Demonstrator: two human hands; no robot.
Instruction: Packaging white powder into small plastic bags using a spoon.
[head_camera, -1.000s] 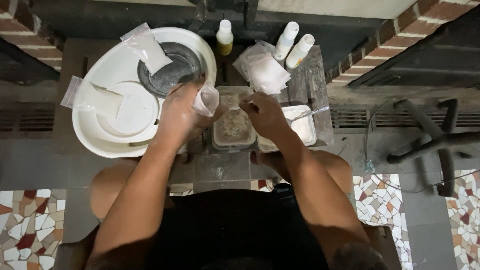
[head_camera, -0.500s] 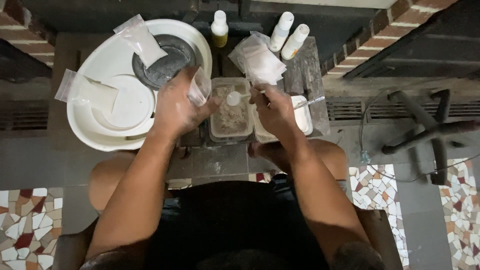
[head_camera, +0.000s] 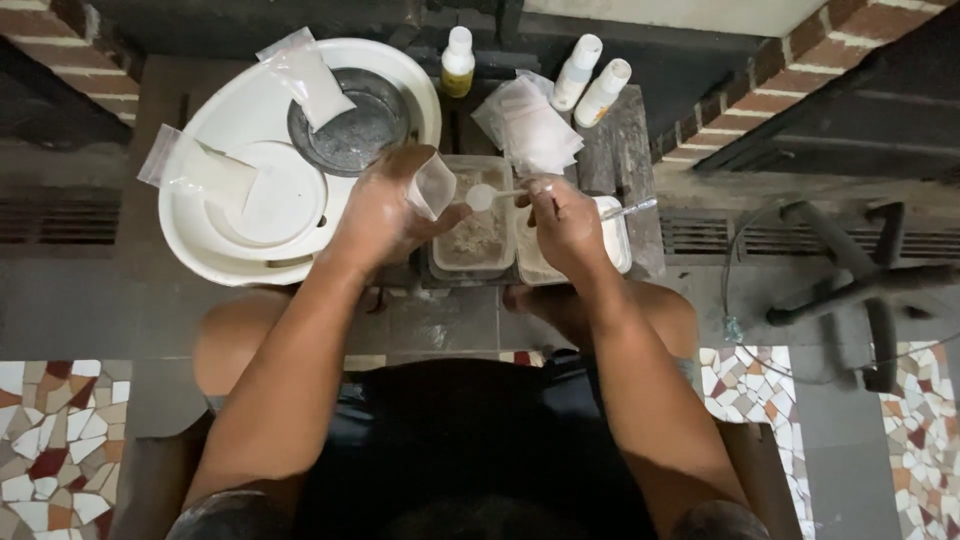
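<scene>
A seated person's left hand (head_camera: 385, 215) is gripping a small clear plastic bag (head_camera: 434, 186), mouth tilted toward a white spoon (head_camera: 482, 196) that the right hand (head_camera: 567, 225) is pinching by its handle. Both are hovering over a tub of pale powder (head_camera: 472, 232) on the dark surface (head_camera: 625, 150), beside a white basin (head_camera: 255, 215) and 3 bottles (head_camera: 581, 72).

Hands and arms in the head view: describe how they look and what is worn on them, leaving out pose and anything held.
Both arms are bare from shoulder to wrist, with no sleeves showing. The left hand and right hand wear no gloves; no watch or ring is visible. Pale powdery dust marks the fingers.
</scene>
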